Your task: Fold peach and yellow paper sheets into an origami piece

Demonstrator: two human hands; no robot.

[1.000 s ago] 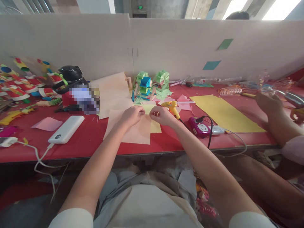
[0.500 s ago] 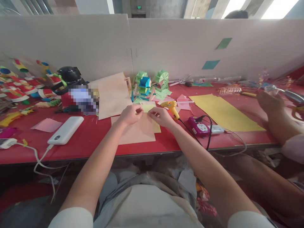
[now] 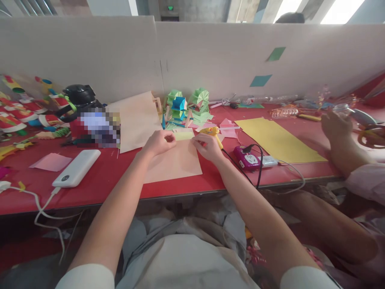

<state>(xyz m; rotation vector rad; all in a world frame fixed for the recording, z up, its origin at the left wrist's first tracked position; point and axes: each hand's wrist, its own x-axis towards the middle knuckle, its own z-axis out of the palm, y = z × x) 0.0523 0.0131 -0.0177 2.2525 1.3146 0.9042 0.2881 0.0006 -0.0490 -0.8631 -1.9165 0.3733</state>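
A peach paper sheet [image 3: 174,162] lies on the red table in front of me, its top edge between my hands. Beyond that edge shows a pale yellow-green paper [image 3: 184,135]. My left hand [image 3: 161,142] has its fingers curled at the sheet's upper left; what they hold, if anything, is hidden. At the upper right corner, the fingers of my right hand [image 3: 207,145] are pinched on the peach sheet. Just behind that hand lies a yellow glue gun [image 3: 211,131]. Green and blue folded paper pieces [image 3: 179,105] stand farther back.
A white power bank [image 3: 76,168] and pink paper [image 3: 51,161] lie left. To the right are a purple socket block [image 3: 247,158] with cables, a yellow sheet [image 3: 276,140] and another person's hand [image 3: 337,128]. A white partition [image 3: 210,60] rises behind.
The peach sheet has shifted right relative to the pale yellow-green paper and covers more of it. My hands are farther apart. The whole view has shifted slightly.
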